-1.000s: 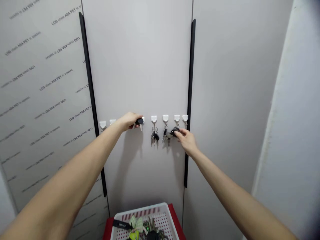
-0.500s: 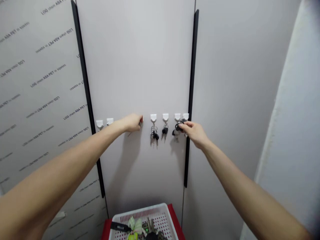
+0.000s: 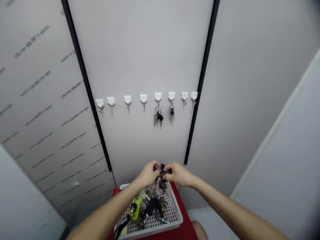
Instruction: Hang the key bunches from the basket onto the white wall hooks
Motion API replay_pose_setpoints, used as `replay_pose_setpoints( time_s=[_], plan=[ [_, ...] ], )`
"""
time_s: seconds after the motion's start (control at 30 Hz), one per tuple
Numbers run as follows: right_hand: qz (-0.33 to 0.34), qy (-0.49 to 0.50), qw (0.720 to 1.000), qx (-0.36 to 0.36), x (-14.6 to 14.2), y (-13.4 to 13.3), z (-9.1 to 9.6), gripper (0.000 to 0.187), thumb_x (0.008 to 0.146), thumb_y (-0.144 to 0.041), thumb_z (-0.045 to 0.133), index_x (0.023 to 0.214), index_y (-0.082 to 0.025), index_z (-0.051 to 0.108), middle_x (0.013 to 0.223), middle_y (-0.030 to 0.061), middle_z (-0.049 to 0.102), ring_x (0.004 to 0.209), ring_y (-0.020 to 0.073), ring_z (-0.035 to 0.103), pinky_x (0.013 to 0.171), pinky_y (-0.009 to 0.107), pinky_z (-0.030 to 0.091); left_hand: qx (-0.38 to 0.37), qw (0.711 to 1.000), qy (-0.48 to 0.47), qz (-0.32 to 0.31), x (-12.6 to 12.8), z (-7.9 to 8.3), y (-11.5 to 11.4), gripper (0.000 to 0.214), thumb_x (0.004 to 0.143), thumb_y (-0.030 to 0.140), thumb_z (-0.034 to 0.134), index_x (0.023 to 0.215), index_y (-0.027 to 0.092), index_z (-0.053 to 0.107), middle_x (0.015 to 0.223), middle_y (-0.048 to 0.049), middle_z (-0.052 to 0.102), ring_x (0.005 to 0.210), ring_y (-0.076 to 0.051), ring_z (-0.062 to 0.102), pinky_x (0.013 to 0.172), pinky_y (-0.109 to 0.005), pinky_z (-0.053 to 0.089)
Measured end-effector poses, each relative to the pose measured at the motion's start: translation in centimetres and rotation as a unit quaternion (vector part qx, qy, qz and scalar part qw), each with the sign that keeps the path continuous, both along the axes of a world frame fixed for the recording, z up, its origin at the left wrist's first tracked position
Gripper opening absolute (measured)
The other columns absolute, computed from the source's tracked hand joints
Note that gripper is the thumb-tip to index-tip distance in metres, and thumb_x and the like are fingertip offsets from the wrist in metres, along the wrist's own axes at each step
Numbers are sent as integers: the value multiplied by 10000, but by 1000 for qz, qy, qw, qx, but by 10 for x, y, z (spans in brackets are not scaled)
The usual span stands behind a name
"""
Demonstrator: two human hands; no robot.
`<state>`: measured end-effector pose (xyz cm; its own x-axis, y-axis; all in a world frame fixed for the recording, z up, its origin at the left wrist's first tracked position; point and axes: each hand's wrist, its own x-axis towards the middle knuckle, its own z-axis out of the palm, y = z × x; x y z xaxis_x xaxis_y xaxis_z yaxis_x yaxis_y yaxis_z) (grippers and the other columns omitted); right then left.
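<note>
Over the far edge of a white perforated basket, my left hand and my right hand are close together, fingers closed. My right hand grips dark keys that dangle below its fingertips. Small dark keys also show at the fingertips of my left hand, blurred. Inside the basket lies a pile of keys, with a yellow-green key holder on its left side. Above, two bunches hang on wall hooks: a larger key bunch and a smaller key bunch.
A row of white adhesive hooks runs across the pale panel, between two long black handles at either side. The basket rests on a red surface. A printed film covers the left panel.
Both hands have come down from the hook row to above the basket. The keys my right hand held at the right-hand hooks are off them. The view has tilted downward.
</note>
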<state>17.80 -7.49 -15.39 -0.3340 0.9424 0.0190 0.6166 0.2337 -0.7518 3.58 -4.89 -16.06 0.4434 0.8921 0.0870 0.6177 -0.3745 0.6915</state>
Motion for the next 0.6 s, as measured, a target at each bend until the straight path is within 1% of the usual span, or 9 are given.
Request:
replay_pose_setpoints(
  time_s=[0.07, 0.1, 0.17, 0.23, 0.3, 0.37, 0.43, 0.5, 0.6],
  plan=[
    [-7, -11, 1000, -24, -5, -8, -41, 76, 523, -185, 455, 496, -167, 524, 433, -46, 394, 434, 74, 335, 396, 199, 234, -43, 999, 11, 0, -3, -43, -13, 277, 580, 115, 372, 832, 136, 484, 805, -43, 552, 741, -134, 481, 671, -244, 364],
    [-10, -17, 999, -31, -6, -11, -53, 70, 514, -176, 459, 488, -181, 524, 428, -47, 397, 426, 77, 332, 389, 202, 235, -68, 997, 12, -18, -5, -54, -17, 309, 575, 113, 380, 869, 143, 473, 837, -44, 551, 761, -136, 484, 685, -248, 363],
    [-3, -11, 999, -36, -6, -12, -59, 80, 514, -178, 473, 518, -216, 544, 442, -45, 438, 429, 91, 358, 390, 212, 260, -98, 994, 11, -47, -9, -56, -16, 334, 548, 116, 426, 874, 168, 480, 844, -39, 561, 765, -151, 501, 684, -259, 370],
    [4, 17, 1000, -10, -2, -7, -39, 105, 530, -204, 487, 582, -245, 569, 495, -35, 505, 468, 117, 417, 425, 234, 314, -81, 996, -17, -29, -11, -33, -5, 308, 512, 126, 490, 815, 184, 507, 825, -54, 571, 761, -174, 513, 673, -266, 378],
    [-38, 68, 994, 76, 3, 6, 0, 145, 568, -239, 474, 666, -246, 581, 600, -10, 563, 572, 146, 477, 526, 262, 366, -22, 997, -73, 31, -9, 6, 14, 297, 526, 165, 519, 822, 178, 497, 869, -92, 555, 792, -183, 508, 681, -262, 378],
    [-185, 134, 950, 215, 8, 23, 48, 223, 608, -278, 444, 788, -218, 562, 697, 21, 572, 708, 166, 488, 640, 289, 370, 19, 991, -114, 73, 0, 49, 34, 369, 646, 259, 417, 1001, 169, 369, 1028, -100, 462, 858, -148, 481, 698, -254, 377],
    [-282, 176, 889, 315, 10, 42, 88, 324, 608, -322, 448, 893, -181, 514, 808, 48, 554, 746, 162, 487, 666, 294, 370, 67, 975, -166, 129, 13, 87, 50, 445, 641, 334, 436, 1031, 154, 320, 970, -91, 489, 808, -143, 496, 680, -261, 385],
    [-330, 176, 858, 351, 10, 56, 114, 418, 584, -342, 472, 957, -156, 462, 804, 56, 545, 708, 152, 494, 659, 291, 371, 116, 960, -199, 162, 29, 113, 58, 428, 609, 357, 481, 975, 166, 367, 853, -53, 536, 735, -133, 511, 649, -253, 391],
    [-330, 174, 867, 332, 11, 67, 129, 340, 611, -335, 434, 887, -143, 482, 608, 25, 535, 545, 124, 488, 563, 268, 381, 111, 952, -232, 164, 44, 134, 60, 247, 649, 294, 450, 852, 153, 443, 719, -24, 551, 624, -99, 515, 576, -212, 399]
  ],
)
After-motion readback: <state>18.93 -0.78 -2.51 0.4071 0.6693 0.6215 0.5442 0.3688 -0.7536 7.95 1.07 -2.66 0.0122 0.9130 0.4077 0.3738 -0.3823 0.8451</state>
